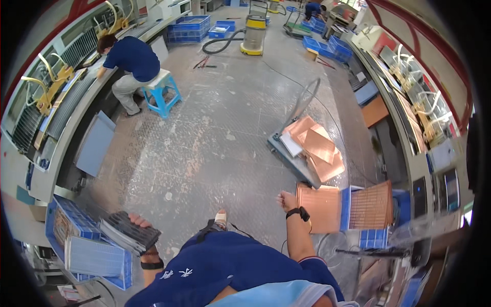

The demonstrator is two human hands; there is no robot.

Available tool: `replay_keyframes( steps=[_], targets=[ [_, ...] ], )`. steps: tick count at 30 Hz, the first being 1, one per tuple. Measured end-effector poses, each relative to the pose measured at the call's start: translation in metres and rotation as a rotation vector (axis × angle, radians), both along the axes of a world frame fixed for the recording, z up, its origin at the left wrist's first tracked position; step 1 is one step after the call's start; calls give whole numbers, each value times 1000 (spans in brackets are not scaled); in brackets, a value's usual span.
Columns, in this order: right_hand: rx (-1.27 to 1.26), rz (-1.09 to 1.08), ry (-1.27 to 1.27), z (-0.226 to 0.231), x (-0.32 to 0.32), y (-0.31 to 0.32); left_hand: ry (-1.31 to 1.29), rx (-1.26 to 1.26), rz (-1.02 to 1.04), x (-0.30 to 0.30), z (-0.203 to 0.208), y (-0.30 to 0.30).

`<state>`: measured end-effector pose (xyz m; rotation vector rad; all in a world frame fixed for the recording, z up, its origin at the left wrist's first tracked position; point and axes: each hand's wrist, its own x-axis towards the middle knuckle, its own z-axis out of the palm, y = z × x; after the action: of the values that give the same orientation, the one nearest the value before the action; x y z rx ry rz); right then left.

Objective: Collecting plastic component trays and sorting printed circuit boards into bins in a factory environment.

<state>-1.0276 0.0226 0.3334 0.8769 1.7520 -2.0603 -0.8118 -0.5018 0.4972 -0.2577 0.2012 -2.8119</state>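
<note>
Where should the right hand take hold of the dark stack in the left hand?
Probably best to grip the dark stack by its near right end, coming from the right and pinching all its layers together. It lies slanted, with that end toward the right hand, while the left hand has its fingers over the far edge, leaving that end uncovered.

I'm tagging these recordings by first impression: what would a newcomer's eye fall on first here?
Probably the shiny copper-coloured sheets heaped on the flat trolley, right of centre. Next, perhaps, the blue-legged stool under a seated co-worker at upper left, and the yellow machine at top centre. At lower left, the left grip holds a dark stack.
</note>
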Motion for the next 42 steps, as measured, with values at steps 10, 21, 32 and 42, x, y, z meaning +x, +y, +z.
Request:
replay_keyframes(
  steps=[10,21,32,42],
  targets=[
    [-282,-592,109,-18,-127,83,-43,-96,-302,-442,55,-9],
    [-99,-699,410,125,-537,116,-69,0,-279,-790,43,-2],
    [623,-270,536,177,-1009,43,-23,-6,-175,-1142,-35,-46],
    [327,-578,230,122,-1150,108,-53,-63,-500,-1548,21,63]
  ],
)
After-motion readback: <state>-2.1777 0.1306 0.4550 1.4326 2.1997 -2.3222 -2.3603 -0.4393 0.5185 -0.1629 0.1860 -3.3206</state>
